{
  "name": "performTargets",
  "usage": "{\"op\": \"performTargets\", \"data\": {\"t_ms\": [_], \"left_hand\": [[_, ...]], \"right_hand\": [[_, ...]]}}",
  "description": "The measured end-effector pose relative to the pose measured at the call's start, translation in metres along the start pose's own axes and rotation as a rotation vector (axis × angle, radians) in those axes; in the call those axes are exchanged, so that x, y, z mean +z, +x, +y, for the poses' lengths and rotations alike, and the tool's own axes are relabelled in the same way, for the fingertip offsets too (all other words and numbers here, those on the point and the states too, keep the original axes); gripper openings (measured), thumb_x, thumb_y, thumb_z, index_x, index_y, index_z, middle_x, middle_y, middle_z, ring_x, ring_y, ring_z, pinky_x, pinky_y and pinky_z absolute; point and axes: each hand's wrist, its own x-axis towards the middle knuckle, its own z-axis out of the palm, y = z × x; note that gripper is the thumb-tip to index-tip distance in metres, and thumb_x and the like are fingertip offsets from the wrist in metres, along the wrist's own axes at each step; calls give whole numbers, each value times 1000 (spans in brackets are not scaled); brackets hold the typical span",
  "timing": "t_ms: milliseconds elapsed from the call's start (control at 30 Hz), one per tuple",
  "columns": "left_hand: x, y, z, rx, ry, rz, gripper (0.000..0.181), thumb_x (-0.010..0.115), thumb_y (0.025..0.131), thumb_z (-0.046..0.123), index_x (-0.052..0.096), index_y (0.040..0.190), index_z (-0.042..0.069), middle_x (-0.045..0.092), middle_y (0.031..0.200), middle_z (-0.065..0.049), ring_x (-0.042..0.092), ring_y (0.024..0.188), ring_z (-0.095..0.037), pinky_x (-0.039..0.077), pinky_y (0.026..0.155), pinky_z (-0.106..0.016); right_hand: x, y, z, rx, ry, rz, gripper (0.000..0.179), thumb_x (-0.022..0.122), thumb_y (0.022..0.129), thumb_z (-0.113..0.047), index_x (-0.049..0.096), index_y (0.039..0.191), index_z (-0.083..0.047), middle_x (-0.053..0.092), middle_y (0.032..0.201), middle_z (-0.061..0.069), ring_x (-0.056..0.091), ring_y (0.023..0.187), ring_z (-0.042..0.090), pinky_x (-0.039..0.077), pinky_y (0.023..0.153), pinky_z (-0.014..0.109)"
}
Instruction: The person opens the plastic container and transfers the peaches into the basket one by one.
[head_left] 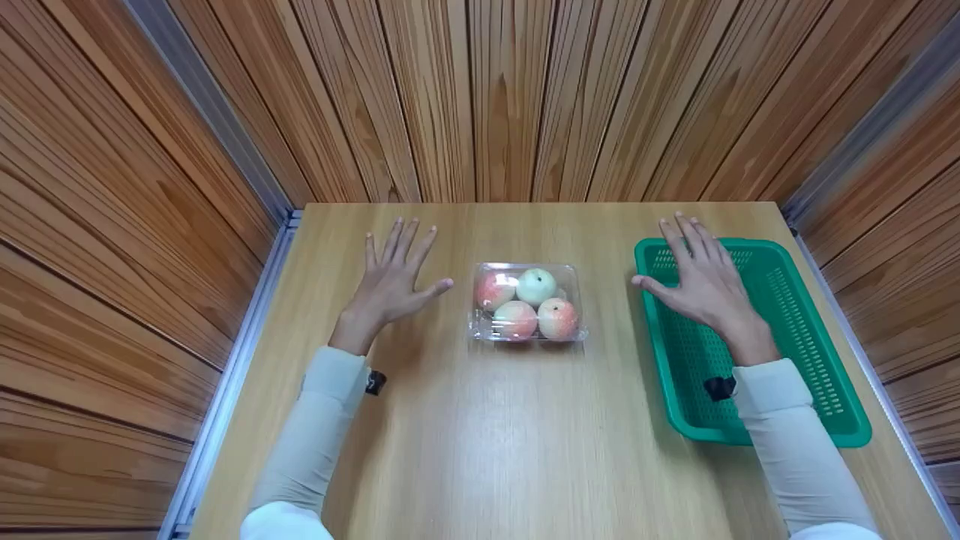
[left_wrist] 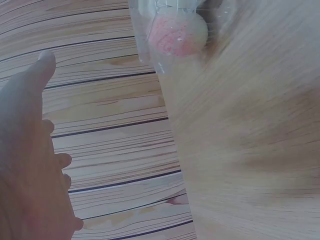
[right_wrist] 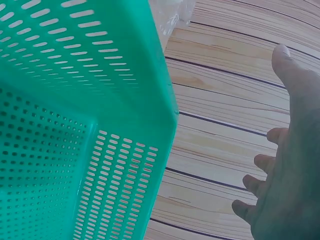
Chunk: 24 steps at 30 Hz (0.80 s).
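Over the left part of the table, my left hand is spread with fingers straight and holds nothing. To its right, a clear plastic clamshell box holds several peaches, pale with pink blush. My thumb points towards the box with a gap between. My right hand, also spread and holding nothing, hovers over the green perforated plastic basket, thumb beyond its left rim. The left wrist view shows the left hand apart from a peach. In the right wrist view the right hand is apart from the basket.
A light wooden table carries the box near its middle and the basket along its right side. Wood-plank walls rise behind and on both sides. Metal frame bars run along the table's side edges.
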Motion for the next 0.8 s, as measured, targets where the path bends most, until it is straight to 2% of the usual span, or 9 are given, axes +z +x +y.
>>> {"op": "performTargets", "data": {"t_ms": [267,467,667,800], "left_hand": [[1,0,1,5,-40,-22,92,49,102,70,13,172,23,7,180,-15,0,167,-40,-5,129,-70],[4,2,5,18,-72,-26,92,52,102,68,13,172,23,14,179,-16,4,167,-40,4,130,-68],[7,2,6,19,-118,-36,89,58,104,61,16,172,23,23,177,-14,8,167,-35,14,133,-61],[9,2,7,13,-137,-20,85,59,104,58,20,171,23,30,175,-12,15,166,-35,21,131,-61]], "right_hand": [[3,1,-8,-7,22,12,101,62,96,-71,18,171,-20,18,177,19,18,161,48,20,124,74],[4,2,-15,-26,37,34,98,65,96,-68,23,170,-21,25,174,19,26,158,48,25,121,74],[8,2,-24,-42,50,55,95,67,96,-66,26,169,-21,31,171,19,33,152,47,29,120,73],[9,4,-31,-76,58,82,91,70,96,-60,32,167,-19,35,169,19,36,150,46,32,118,72]]}}
